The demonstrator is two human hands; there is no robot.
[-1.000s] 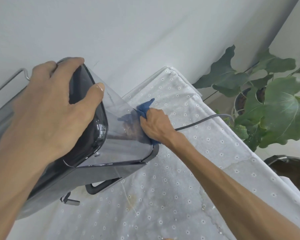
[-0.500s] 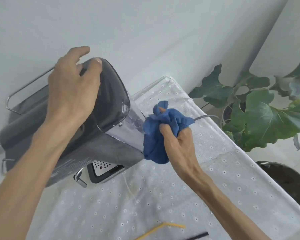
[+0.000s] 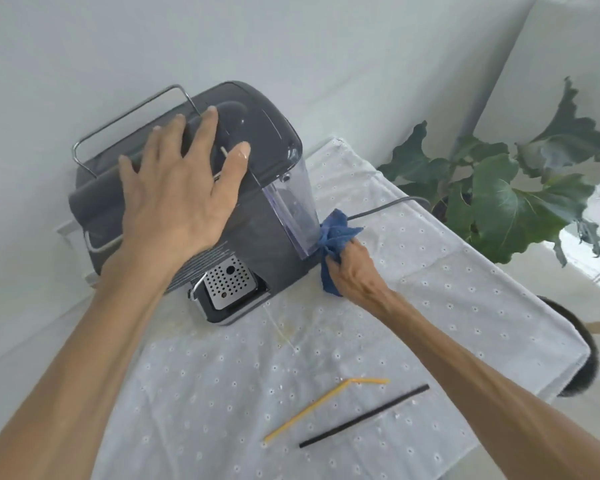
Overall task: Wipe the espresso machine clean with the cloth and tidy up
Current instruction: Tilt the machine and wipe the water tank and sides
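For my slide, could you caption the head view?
Left hand steadies espresso machine; right hand wipes its base with blue cloth.

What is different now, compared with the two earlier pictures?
The right hand has brought the blue cloth down from mid-air to the foot of the clear water tank. The left hand, which gripped the espresso machine, now lies flat and open on its top. The cloth stays gripped; the machine stays on the table.
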